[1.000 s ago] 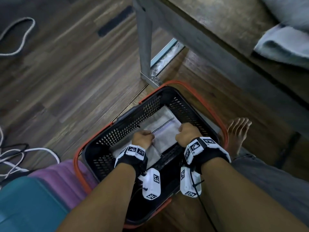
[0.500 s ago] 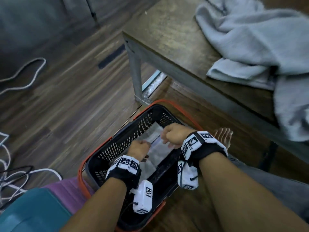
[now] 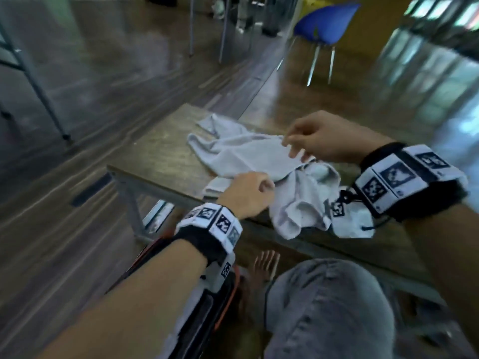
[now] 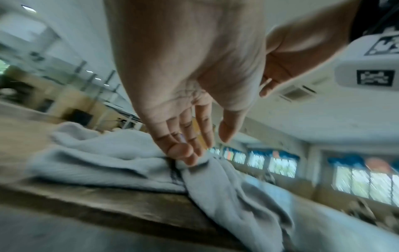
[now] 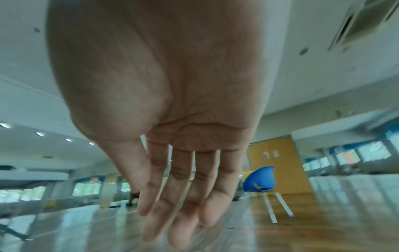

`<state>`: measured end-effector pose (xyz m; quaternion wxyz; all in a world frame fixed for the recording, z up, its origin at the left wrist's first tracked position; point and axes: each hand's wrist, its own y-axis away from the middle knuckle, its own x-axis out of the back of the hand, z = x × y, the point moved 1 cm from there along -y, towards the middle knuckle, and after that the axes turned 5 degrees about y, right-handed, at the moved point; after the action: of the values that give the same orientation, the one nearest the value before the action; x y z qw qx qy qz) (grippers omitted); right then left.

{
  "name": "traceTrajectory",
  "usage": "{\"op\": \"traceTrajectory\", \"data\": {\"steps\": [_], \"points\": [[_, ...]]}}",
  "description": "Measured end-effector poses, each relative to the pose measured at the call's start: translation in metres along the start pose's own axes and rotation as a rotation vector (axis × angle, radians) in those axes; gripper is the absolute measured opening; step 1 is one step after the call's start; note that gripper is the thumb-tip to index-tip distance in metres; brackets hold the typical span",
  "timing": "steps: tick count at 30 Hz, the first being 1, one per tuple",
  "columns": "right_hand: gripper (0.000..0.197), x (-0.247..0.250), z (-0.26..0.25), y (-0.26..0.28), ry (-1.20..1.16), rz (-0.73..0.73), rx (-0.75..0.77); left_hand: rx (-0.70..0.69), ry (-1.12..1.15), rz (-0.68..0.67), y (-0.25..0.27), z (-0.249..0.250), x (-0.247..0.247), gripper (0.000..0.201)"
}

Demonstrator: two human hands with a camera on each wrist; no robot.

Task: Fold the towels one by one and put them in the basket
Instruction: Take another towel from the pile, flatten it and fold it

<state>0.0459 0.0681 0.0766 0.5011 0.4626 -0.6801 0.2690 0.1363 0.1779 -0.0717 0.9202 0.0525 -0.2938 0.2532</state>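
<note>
A crumpled light grey towel (image 3: 248, 154) lies on the wooden table (image 3: 160, 156), and one part of it hangs over the near edge. My left hand (image 3: 267, 187) is at the towel's near side. In the left wrist view its straight fingertips (image 4: 185, 156) touch a fold of the towel (image 4: 103, 153) while the thumb stands apart. My right hand (image 3: 293, 149) hovers over the towel's far right part with loosely spread fingers. The right wrist view shows this hand (image 5: 172, 221) with straight fingers and nothing in it. The black basket (image 3: 204, 312) with an orange rim stands on the floor, mostly hidden under my left forearm.
My knee in grey trousers (image 3: 329, 307) and a bare foot (image 3: 267, 263) are below the table edge beside the basket. A blue chair (image 3: 324, 24) stands on the wooden floor beyond the table. Metal legs (image 3: 39, 86) rise at the far left.
Both hands have let go of the folded towel in the basket and risen to the crumpled towel on the table. The head view has swung up from the basket.
</note>
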Motion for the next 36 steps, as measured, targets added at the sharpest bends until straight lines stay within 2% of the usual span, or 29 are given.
{"op": "traceTrajectory", "data": {"steps": [2,5,7,9,10,12,13,14,15,17,18,19,22,24,25,26,29,31,33,35,36], "points": [[0.019,0.012,0.041,0.015,0.006,0.009,-0.075,0.046,-0.175,-0.146,-0.016,0.013,-0.026,0.028],[0.015,0.01,0.096,0.038,-0.037,-0.023,-0.162,0.071,-0.436,-0.13,-0.032,0.019,-0.054,0.042],[0.012,0.0,0.125,0.049,-0.02,-0.065,-0.2,0.07,-0.467,-0.148,-0.042,0.028,-0.06,0.043],[0.014,-0.011,0.147,0.054,0.035,-0.078,-0.225,0.06,-0.276,-0.162,-0.053,0.047,-0.058,0.037],[0.026,-0.015,0.155,0.055,0.028,-0.063,-0.223,0.024,-0.13,-0.116,-0.059,0.061,-0.054,0.033],[0.059,-0.02,0.16,0.055,-0.129,-0.008,-0.182,-0.086,0.119,-0.021,-0.07,0.099,-0.042,0.028],[0.071,-0.02,0.159,0.055,-0.237,0.032,-0.163,-0.156,0.204,-0.013,-0.075,0.119,-0.035,0.027],[0.071,-0.018,0.157,0.052,-0.335,0.076,-0.136,-0.221,0.283,-0.026,-0.079,0.138,-0.028,0.026],[0.059,-0.013,0.154,0.05,-0.417,0.129,-0.113,-0.271,0.352,-0.05,-0.082,0.156,-0.02,0.022],[0.014,0.004,0.145,0.043,-0.524,0.304,-0.14,-0.338,0.459,-0.092,-0.087,0.179,-0.005,0.012],[0.004,0.017,0.142,0.04,-0.565,0.402,-0.18,-0.36,0.502,-0.114,-0.089,0.187,0.001,0.008],[0.016,0.029,0.141,0.039,-0.598,0.488,-0.219,-0.369,0.535,-0.121,-0.09,0.191,0.003,0.009],[0.029,0.068,0.13,0.038,-0.822,0.65,-0.203,-0.341,0.512,-0.11,-0.094,0.186,0.0,0.047],[0.026,0.093,0.121,0.043,-0.997,0.694,-0.149,-0.274,0.309,-0.135,-0.094,0.176,-0.011,0.073],[0.021,0.103,0.118,0.046,-1.051,0.704,-0.121,-0.247,0.148,-0.118,-0.096,0.168,-0.017,0.077],[0.017,0.112,0.116,0.049,-1.087,0.711,-0.084,-0.223,0.0,-0.073,-0.099,0.159,-0.023,0.069],[0.025,0.132,0.118,0.06,-1.196,0.758,0.0,-0.127,-0.2,0.093,-0.106,0.146,-0.031,0.009],[0.029,0.141,0.123,0.07,-1.292,0.825,0.037,-0.081,-0.276,0.206,-0.112,0.143,-0.031,0.011],[0.023,0.15,0.13,0.08,-1.272,0.898,0.019,-0.042,-0.179,0.296,-0.115,0.146,-0.025,0.009],[0.026,0.156,0.135,0.092,-1.298,0.894,0.015,-0.089,-0.055,0.251,-0.12,0.152,-0.024,0.011],[0.033,0.158,0.137,0.097,-1.325,0.871,0.026,-0.139,-0.011,0.156,-0.121,0.159,-0.027,0.021]]}}
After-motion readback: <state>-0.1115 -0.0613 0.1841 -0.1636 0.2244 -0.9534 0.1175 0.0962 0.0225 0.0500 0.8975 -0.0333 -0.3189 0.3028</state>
